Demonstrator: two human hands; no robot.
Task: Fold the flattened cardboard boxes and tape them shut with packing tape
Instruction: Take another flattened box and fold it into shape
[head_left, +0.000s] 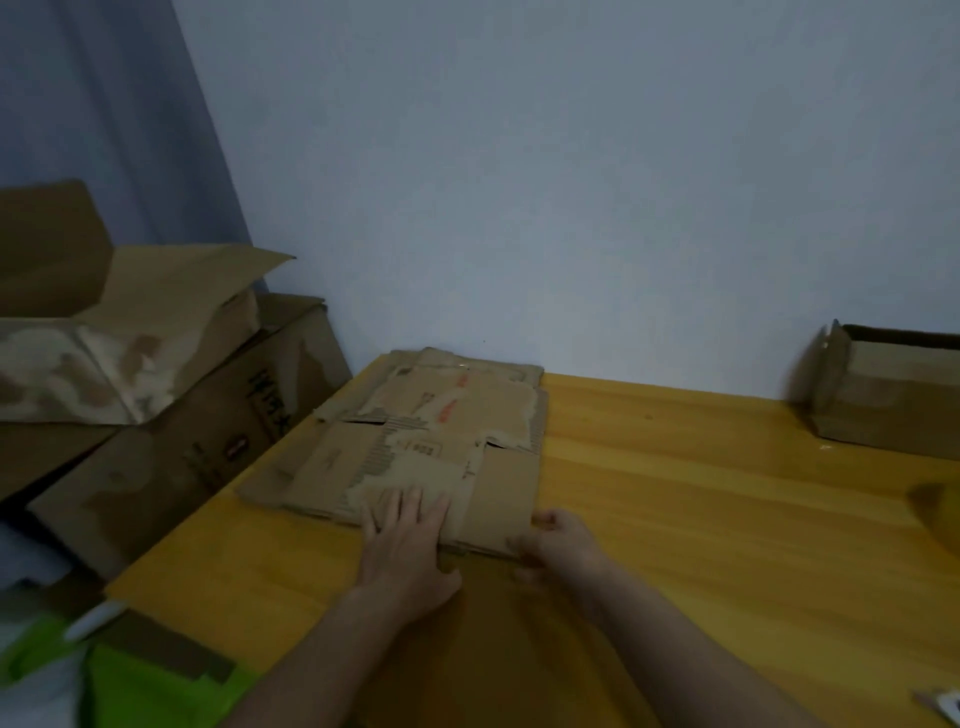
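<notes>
**Pressing and gripping the near edge of the flattened stack**

Lying flat near the back-left corner of the yellow wooden table (701, 519), the stack of flattened cardboard boxes (431, 441) is reaching almost to the pale wall (571, 182), with its left side running along the table's left edge. The left hand (405, 540) is pressing down on the stack's near edge, fingers straight and spread, palm hanging over onto the tabletop. The right hand (558, 540) is sitting at the stack's near right corner, fingers curling around the cardboard edge and gripping it there; motion blur is softening the fingertips.

Bare tabletop is stretching wide to the right of the stack and in front of both forearms, giving open room toward the person. An open cardboard box (888, 395) is standing at the far right against the wall, well apart from the stack. Beyond the table's left edge, large open cartons (156, 395) are crowding close, just beside the stack's left side. A green sheet (145, 686) is lying below the table's near left corner. A small pale object (943, 704) is showing at the lower right frame edge, too cropped to identify.
</notes>
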